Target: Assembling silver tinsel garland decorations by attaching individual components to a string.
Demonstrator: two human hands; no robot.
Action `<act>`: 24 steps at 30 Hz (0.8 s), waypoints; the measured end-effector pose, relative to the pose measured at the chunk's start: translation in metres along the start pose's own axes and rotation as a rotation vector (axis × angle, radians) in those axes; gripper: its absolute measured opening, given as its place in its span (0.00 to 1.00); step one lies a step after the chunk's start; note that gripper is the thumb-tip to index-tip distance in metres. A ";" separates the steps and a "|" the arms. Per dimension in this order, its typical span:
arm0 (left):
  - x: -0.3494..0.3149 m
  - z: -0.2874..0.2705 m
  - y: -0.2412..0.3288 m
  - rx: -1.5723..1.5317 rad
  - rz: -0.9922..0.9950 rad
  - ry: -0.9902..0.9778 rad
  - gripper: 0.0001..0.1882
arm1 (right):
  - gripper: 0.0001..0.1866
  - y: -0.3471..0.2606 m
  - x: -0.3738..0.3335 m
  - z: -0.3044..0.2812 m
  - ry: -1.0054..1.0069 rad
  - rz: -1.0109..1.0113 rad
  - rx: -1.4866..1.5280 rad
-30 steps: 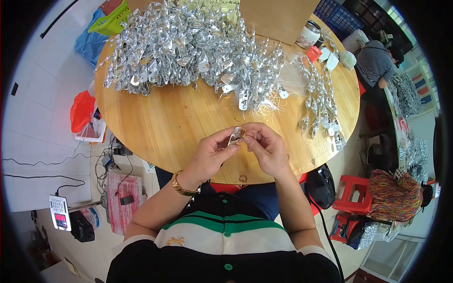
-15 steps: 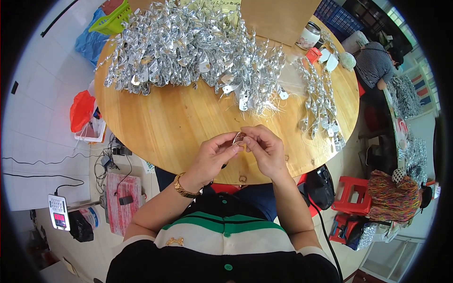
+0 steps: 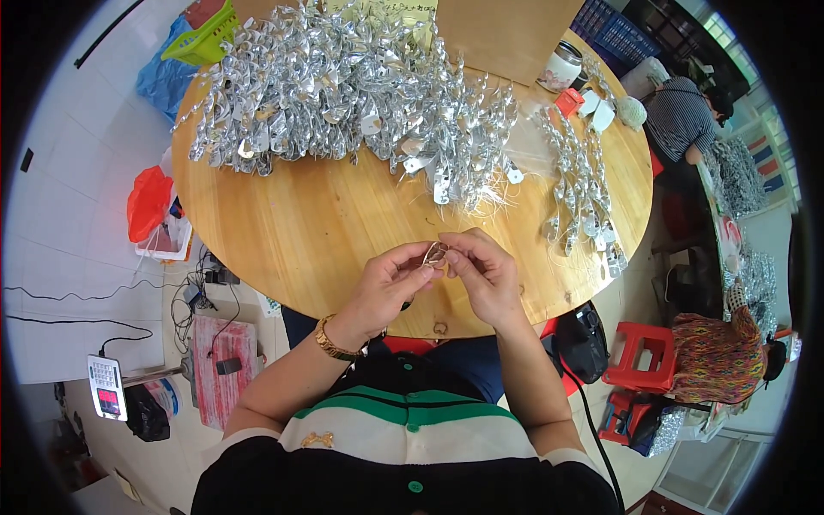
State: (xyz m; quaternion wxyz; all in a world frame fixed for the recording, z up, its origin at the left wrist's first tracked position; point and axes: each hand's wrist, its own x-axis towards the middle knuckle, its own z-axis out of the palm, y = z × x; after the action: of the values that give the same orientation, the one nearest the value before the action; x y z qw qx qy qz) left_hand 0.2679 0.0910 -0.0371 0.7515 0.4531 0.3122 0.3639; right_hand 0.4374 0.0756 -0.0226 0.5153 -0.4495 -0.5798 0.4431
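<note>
Silver, glossy, curled: the piece [image 3: 436, 253] is between my hands, over the near part of the wooden surface [image 3: 283, 223]. My left hand [image 3: 388, 281] has its thumb and forefinger closed on the left side of it. My right hand [image 3: 482, 273] pinches at its right end, thumb and fingertips together, remaining fingers curled. Exact contact there is partly hidden by the fingers. Gold bracelet [image 3: 328, 342] on my left wrist.

Beyond the hands, well apart from them: a large pile [image 3: 326, 94] of silver strips, with pale threads [image 3: 485, 196] loose at its right front corner. Right side of the surface: several twisted strands [image 3: 577, 184], lying lengthwise. Behind them, a red box [image 3: 567, 102] and, near it, a dark-lidded jar [image 3: 560, 67]. Cardboard [image 3: 506, 39] stands at the back, beside the pile.
</note>
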 end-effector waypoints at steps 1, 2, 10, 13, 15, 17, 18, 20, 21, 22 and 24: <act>0.000 0.000 0.001 0.004 0.003 -0.004 0.18 | 0.11 0.001 0.000 0.000 0.000 -0.012 -0.018; 0.000 0.000 0.001 0.007 0.005 -0.006 0.18 | 0.11 0.001 0.000 -0.001 0.000 -0.023 -0.036; 0.000 0.001 0.003 -0.009 0.000 0.014 0.19 | 0.12 -0.004 0.001 0.002 -0.003 -0.015 -0.047; 0.000 0.000 0.003 -0.017 0.000 0.027 0.19 | 0.12 -0.006 0.001 0.002 -0.014 -0.003 -0.060; 0.001 0.000 0.003 -0.021 -0.001 0.033 0.19 | 0.12 -0.007 0.001 0.003 -0.022 0.005 -0.070; 0.001 0.000 0.003 0.005 0.009 0.022 0.18 | 0.12 -0.006 0.000 0.003 -0.023 0.015 -0.052; 0.001 0.000 0.003 0.005 0.010 0.021 0.18 | 0.12 -0.005 0.000 0.003 -0.022 0.014 -0.053; 0.001 0.001 0.003 -0.003 0.013 0.021 0.18 | 0.12 -0.004 0.001 0.003 0.001 -0.001 -0.050; 0.001 0.002 0.002 -0.003 0.013 0.021 0.18 | 0.12 -0.003 0.001 0.003 0.001 -0.001 -0.050; 0.001 0.002 0.001 0.000 0.020 0.027 0.18 | 0.12 -0.002 0.000 0.003 0.001 -0.004 -0.062; 0.001 0.002 0.001 0.003 0.027 0.032 0.17 | 0.12 -0.002 0.000 0.003 0.002 -0.006 -0.075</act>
State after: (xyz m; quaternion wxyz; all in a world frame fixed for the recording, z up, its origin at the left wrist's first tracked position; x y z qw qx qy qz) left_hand 0.2695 0.0909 -0.0353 0.7410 0.4525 0.3184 0.3806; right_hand 0.4343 0.0749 -0.0205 0.5000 -0.4672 -0.5969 0.4189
